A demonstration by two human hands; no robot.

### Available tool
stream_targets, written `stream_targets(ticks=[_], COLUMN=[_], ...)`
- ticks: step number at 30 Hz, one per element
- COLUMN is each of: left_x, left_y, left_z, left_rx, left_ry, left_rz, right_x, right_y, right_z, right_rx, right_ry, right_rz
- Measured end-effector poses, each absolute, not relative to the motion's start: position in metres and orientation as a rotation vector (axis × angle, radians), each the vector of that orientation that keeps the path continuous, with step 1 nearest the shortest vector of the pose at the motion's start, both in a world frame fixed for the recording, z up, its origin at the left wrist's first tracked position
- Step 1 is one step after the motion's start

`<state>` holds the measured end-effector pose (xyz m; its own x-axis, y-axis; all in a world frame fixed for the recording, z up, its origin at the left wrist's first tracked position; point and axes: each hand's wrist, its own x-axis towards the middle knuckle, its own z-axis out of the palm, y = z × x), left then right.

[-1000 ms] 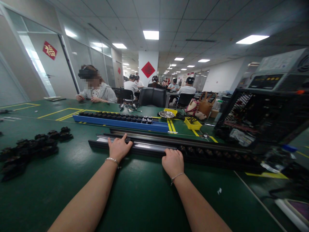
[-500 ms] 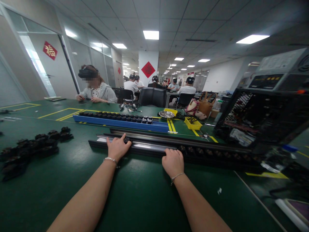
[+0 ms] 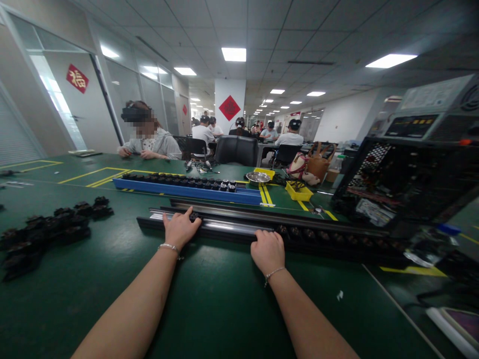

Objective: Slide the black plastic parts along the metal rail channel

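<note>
A long black rail (image 3: pixel 228 227) with a shiny metal strip inside lies across the green table. Near its left end, my left hand (image 3: pixel 180 229) has its thumb and fingers closed around a small black part (image 3: pixel 194 216) in the channel; the fingers hide much of that part. Curled over the near edge of the rail, about mid-length, is my right hand (image 3: pixel 268 248); its fingertips are partly hidden. To the right of it, a row of small black parts (image 3: pixel 310 233) sits in the channel.
Behind the rail stands a blue rail (image 3: pixel 179 188) holding more black parts. Loose black parts (image 3: pixel 52 227) are piled at left. A metal bowl (image 3: pixel 258 177), a yellow tray (image 3: pixel 299 191) and an opened computer case (image 3: pixel 407 184) are at right. A co-worker (image 3: pixel 147 134) sits across the table.
My left hand has shifted slightly left along the rail, and the small black part in its fingers has moved with it. My right hand has stayed in place.
</note>
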<state>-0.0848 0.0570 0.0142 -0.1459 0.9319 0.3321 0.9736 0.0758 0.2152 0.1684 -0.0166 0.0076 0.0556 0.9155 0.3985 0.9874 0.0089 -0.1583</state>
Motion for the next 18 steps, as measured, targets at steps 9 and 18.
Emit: stream_targets(ticks=[9, 18], left_x=[-0.0866, -0.0865], left_y=[0.0588, 0.0578], left_z=[0.0119, 0.0149], left_rx=[-1.985, -1.973], left_ry=[-2.211, -2.245], left_rz=[-0.625, -0.607], right_x=[0.1680, 0.1676], right_y=[-0.0174, -0.0169], right_z=[0.0082, 0.0089], right_rx=[-1.949, -1.953], right_ry=[-1.904, -1.907], right_rz=[-0.277, -0.260])
